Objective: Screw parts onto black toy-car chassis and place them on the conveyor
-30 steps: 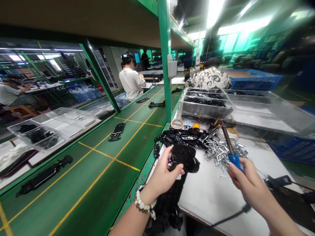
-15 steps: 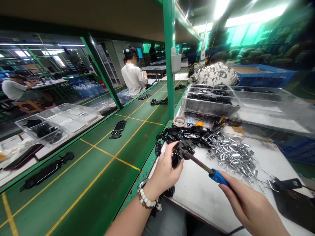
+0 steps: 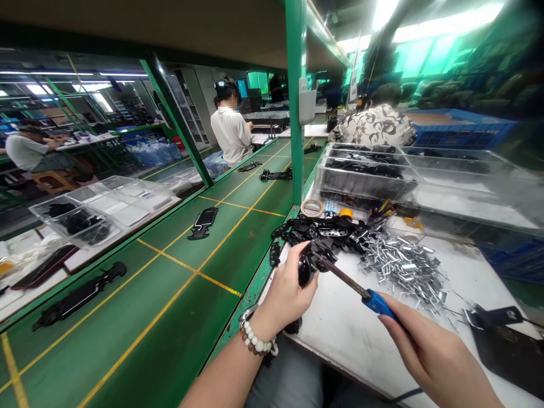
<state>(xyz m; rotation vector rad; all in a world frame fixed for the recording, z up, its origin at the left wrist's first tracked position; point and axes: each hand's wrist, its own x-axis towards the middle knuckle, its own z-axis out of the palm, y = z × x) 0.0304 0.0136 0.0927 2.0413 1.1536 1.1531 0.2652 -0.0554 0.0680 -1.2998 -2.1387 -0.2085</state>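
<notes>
My left hand, with a beaded bracelet at the wrist, is wrapped round a black plastic part above the front edge of the white table. In my right hand is a blue-handled tool with a long brown metal shaft, and a cord shows below that hand. The shaft points up and left, and its tip meets the black part; the exact contact is hidden. Behind my left hand lies a heap of black parts. Beside it spreads a pile of small silvery metal pieces.
On the left a green belt with yellow lines carries several black parts. A green post rises at its right edge. Clear plastic bins stand behind the heap. A tape roll lies near the post. Other people sit farther back.
The view has shifted very slightly. Both hands keep their holds, and the tool's shaft stays against the black part.
</notes>
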